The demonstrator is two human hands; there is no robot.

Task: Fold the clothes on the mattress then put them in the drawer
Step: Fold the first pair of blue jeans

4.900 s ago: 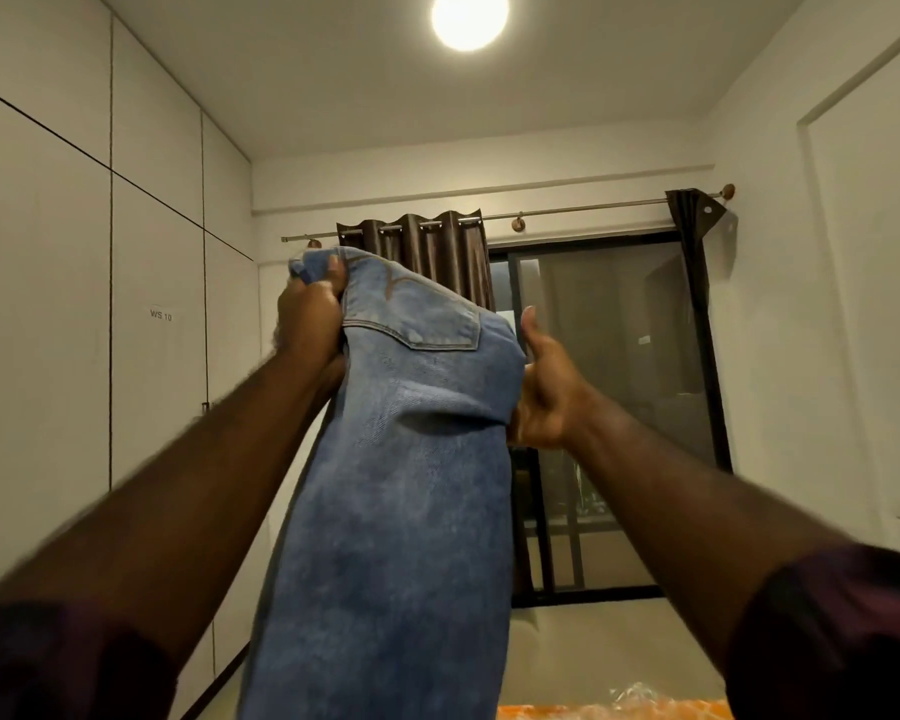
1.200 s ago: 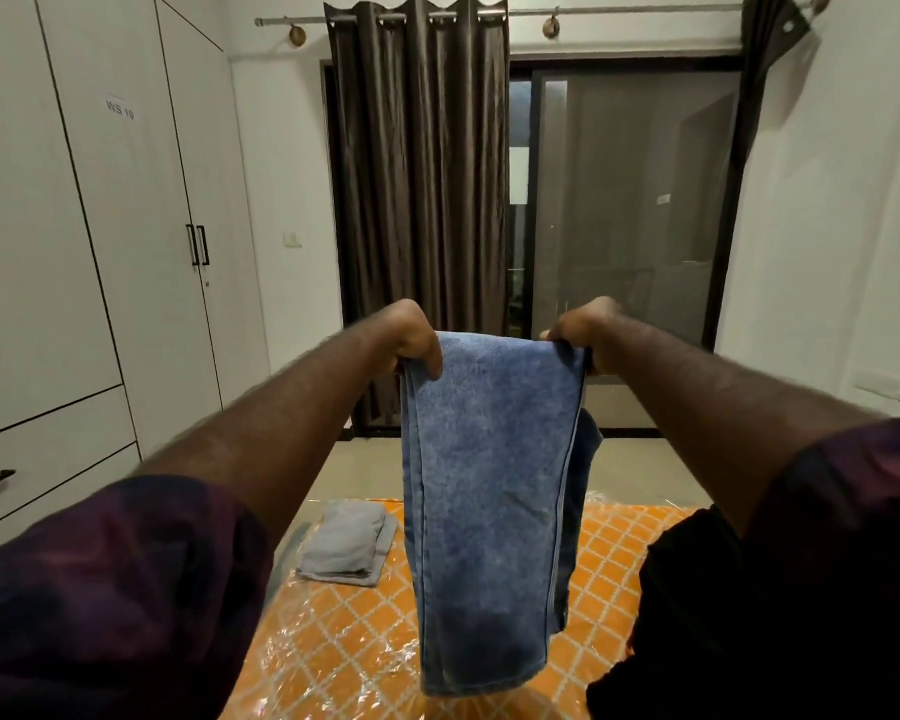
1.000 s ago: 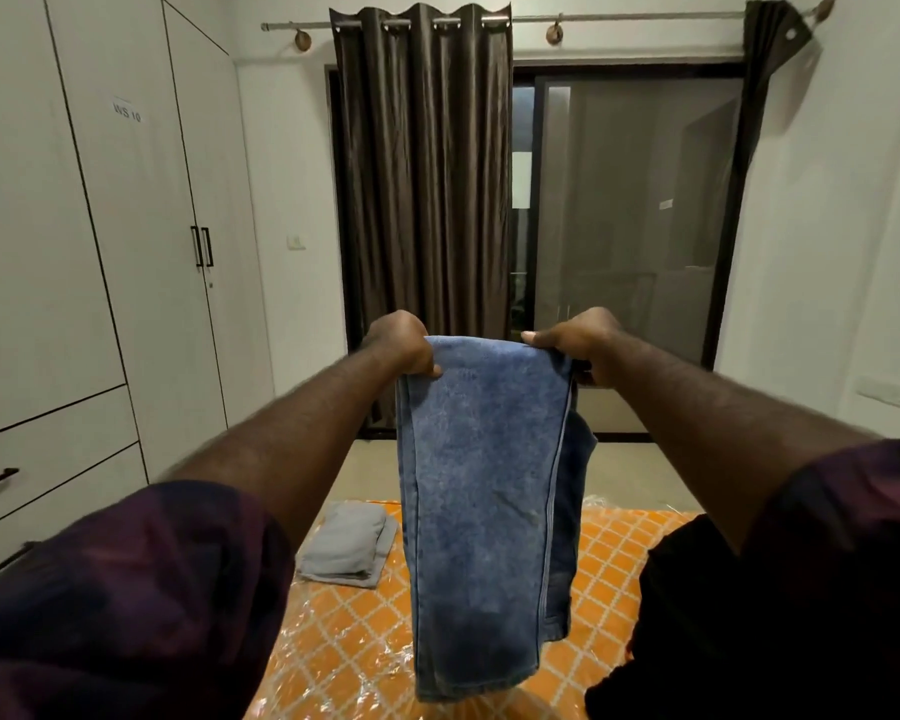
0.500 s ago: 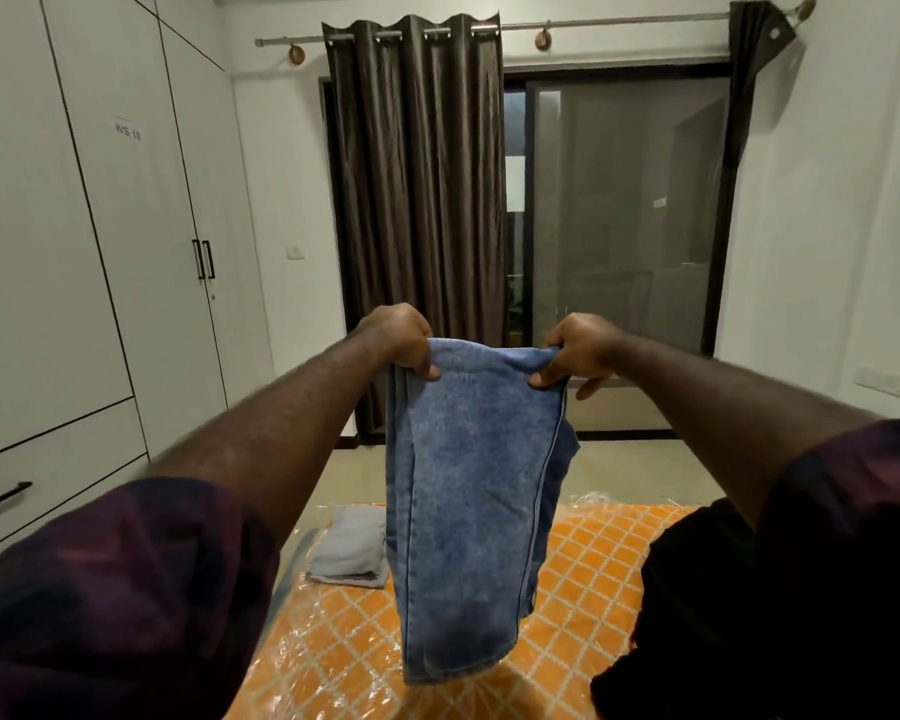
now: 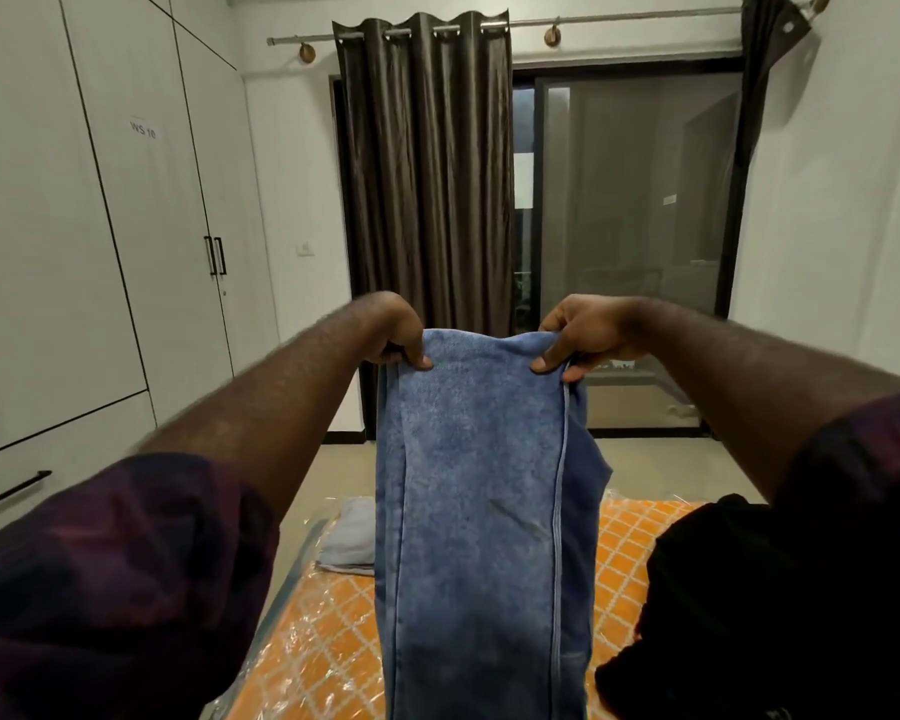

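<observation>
Holding the jeans point(image 5: 479, 511) up in front of the chest, the person stands over the mattress point(image 5: 328, 646) with both arms stretched forward. The left hand point(image 5: 393, 337) pinches the top left corner of the doubled denim, thumb in front and fingers curled behind. The right hand point(image 5: 583, 337) pinches the top right corner the same way, though one finger there looks looser under the edge. The jeans hang straight down between the hands, above the orange, plastic-wrapped mattress. Their lower end runs out of view, so I cannot tell whether it touches the surface.

From where I stand, a few things could go wrong. The back layer juts out past the right seam, so the legs are not squared up, and laid down like this the fold would likely come out crooked. Denim is heavy and each grip is only a pinch at a corner, so a slip on the right could drop one layer and undo the doubling. The plastic cover looks slick, and the cloth may slide on it when pressed flat. A black heap of clothing point(image 5: 723, 589) lies just right of the hanging jeans and a folded grey garment point(image 5: 346, 537) sits just behind them on the left, so a careless lowering could drag across either. The drawer point(image 5: 74, 449) at the left is closed, and both hands are full.
</observation>
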